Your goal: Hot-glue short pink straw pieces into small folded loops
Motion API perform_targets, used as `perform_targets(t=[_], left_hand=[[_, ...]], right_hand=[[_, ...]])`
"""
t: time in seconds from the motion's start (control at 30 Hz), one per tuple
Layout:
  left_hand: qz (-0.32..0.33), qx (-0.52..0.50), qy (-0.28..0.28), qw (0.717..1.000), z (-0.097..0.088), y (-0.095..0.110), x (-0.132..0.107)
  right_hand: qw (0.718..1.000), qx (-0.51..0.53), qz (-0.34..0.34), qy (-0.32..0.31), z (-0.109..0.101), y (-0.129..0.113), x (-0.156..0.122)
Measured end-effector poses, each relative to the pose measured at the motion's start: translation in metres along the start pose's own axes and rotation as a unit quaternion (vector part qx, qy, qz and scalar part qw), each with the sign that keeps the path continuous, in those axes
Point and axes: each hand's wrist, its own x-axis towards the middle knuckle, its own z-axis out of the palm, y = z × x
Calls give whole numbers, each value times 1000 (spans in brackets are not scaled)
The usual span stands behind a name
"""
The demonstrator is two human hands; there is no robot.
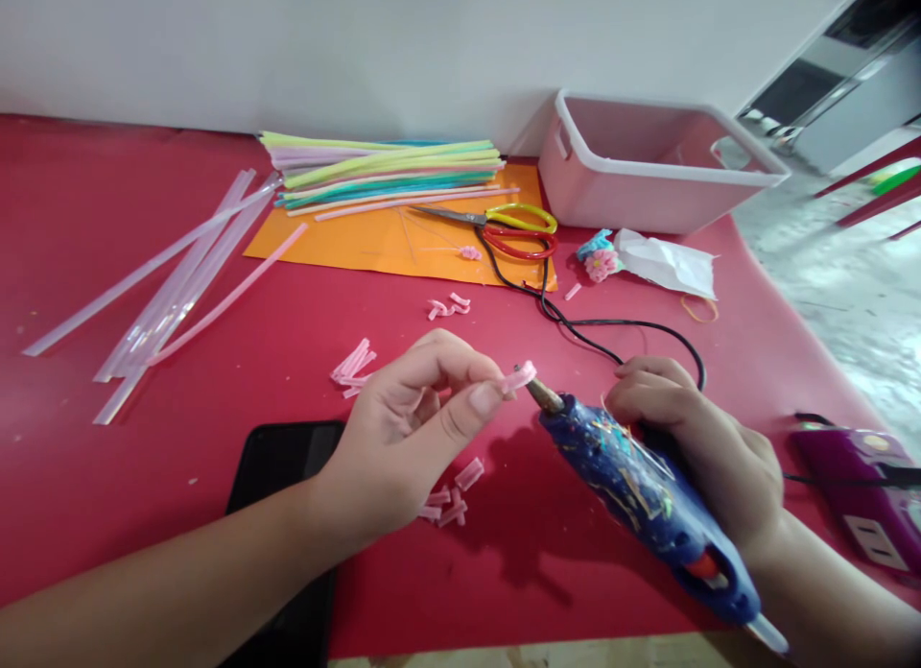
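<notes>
Between thumb and fingertips, my left hand (421, 418) pinches a short pink pipe cleaner piece (519, 376). My right hand (697, 438) is wrapped round the handle of a blue glue gun (633, 486), smeared with dried glue and coloured bits. The gun's metal nozzle is at the pink piece; whether they touch I cannot tell. Several cut pink pieces (451, 503) lie below my left hand, and another pile (352, 366) lies behind its wrist. A few curled pink pieces (449, 307) rest farther back.
Multicoloured pipe cleaners (389, 174) and scissors (496, 225) lie on an orange sheet (374, 246). Clear glue sticks (179, 284) are at left, a black phone (288, 476) under my left arm. A pink bin (648, 183), black cord (619, 323) and purple power strip (856, 495) are right.
</notes>
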Motion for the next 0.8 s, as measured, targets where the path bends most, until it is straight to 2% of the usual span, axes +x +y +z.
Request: perform_targets(t=[0.6, 0.67, 0.73, 0.8], left_hand=[[-2, 26, 2, 1000, -1, -1, 1], [18, 45, 3, 999, -1, 0, 1], [65, 112, 13, 992, 0, 2, 1], [141, 219, 21, 965, -1, 5, -2]], right_hand=[[1000, 0, -4, -3, -2, 0, 1], [1000, -12, -7, -4, -2, 0, 0], [999, -43, -1, -3, -3, 1, 0], [996, -84, 10, 1, -3, 5, 0]])
